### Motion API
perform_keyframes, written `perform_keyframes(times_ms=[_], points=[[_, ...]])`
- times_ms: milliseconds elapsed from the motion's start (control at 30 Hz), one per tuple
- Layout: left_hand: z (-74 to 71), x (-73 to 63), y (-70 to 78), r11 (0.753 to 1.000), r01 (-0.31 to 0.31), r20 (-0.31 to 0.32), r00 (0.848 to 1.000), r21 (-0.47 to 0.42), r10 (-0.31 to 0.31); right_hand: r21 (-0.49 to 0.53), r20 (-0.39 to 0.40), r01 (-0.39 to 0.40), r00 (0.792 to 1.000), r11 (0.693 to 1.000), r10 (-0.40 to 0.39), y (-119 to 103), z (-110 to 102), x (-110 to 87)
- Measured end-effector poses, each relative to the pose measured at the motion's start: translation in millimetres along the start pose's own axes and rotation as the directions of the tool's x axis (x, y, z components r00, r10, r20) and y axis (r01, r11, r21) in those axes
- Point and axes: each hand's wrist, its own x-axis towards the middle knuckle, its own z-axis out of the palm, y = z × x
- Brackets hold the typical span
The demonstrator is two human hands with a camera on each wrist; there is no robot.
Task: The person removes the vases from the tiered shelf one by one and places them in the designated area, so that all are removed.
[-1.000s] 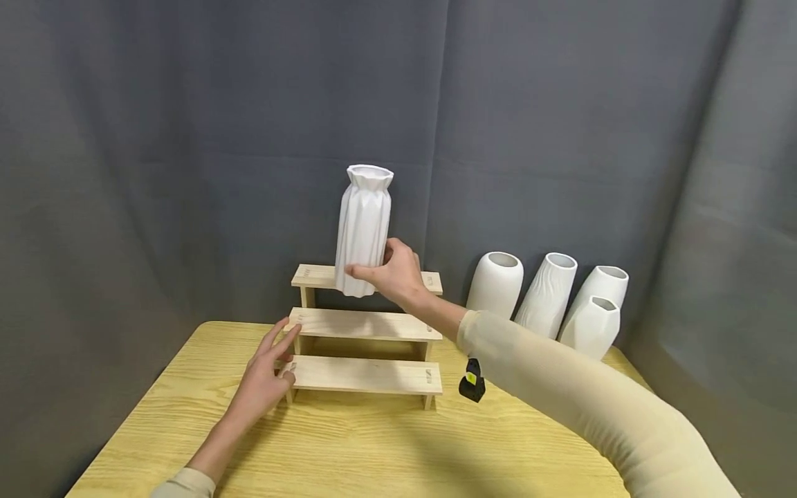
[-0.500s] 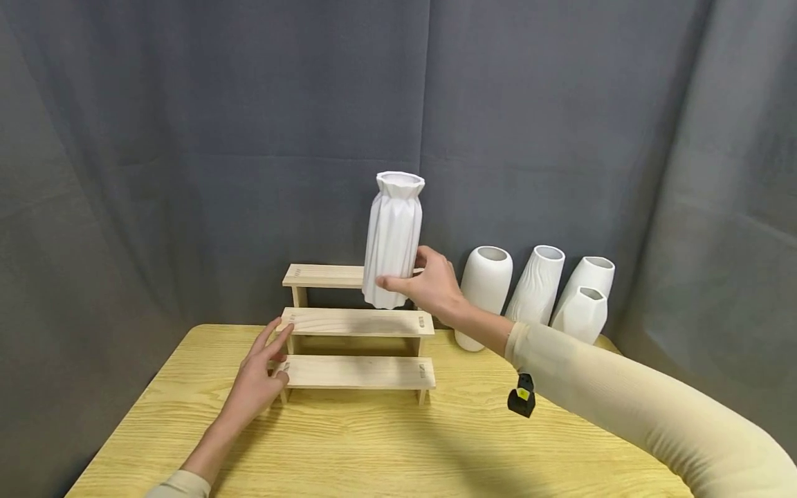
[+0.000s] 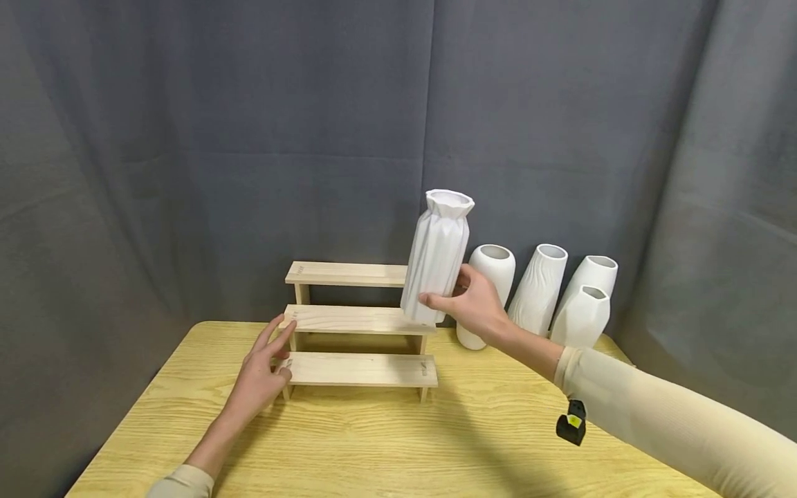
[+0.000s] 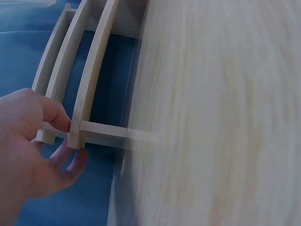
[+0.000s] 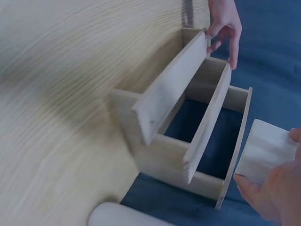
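A tall white pleated vase [image 3: 438,259] with a flared rim is held in the air by my right hand [image 3: 476,304], thumb in front and fingers behind its lower part. It leans a little, mouth to the right, and its base overlaps the right end of the middle shelf in the head view. The right wrist view shows only part of the vase [image 5: 265,146]. My left hand [image 3: 258,373] holds the left end of a three-tier wooden stand [image 3: 355,318]. In the left wrist view its fingers and thumb [image 4: 59,117] bend about the board ends.
Several white vases stand at the back right: a smooth rounded one [image 3: 492,270], partly behind my right hand, a wavy tapered one [image 3: 540,287] and faceted ones [image 3: 582,318]. A wooden table [image 3: 349,449] lies below; a grey curtain [image 3: 299,194] hangs behind. A small black device [image 3: 571,423] hangs at my right sleeve.
My right hand has carried the pleated vase rightward and down from in front of the top shelf, and the vase leans more. My left hand stays at the stand.
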Motion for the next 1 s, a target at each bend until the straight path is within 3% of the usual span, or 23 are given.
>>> perform_keyframes(times_ms=[533, 767, 1000], points=[[-1.1, -1.2, 0.1, 0.999, 0.004, -0.010, 1.000, 0.040, -0.003, -0.077, -0.062, -0.104, 0.993, 0.992, 0.100, 54.5, -44.2, -38.4], [-2.1, -3.3, 0.5, 0.999, 0.005, -0.014, 1.000, 0.039, -0.004, -0.127, -0.101, -0.089, 0.992, 0.988, 0.077, 91.8, -56.6, -53.5], [-3.6, -4.6, -0.2, 0.999, 0.016, -0.018, 1.000, 0.039, -0.016, -0.172, -0.142, -0.139, 0.983, 0.975, 0.115, 131.0, -59.7, -64.0]])
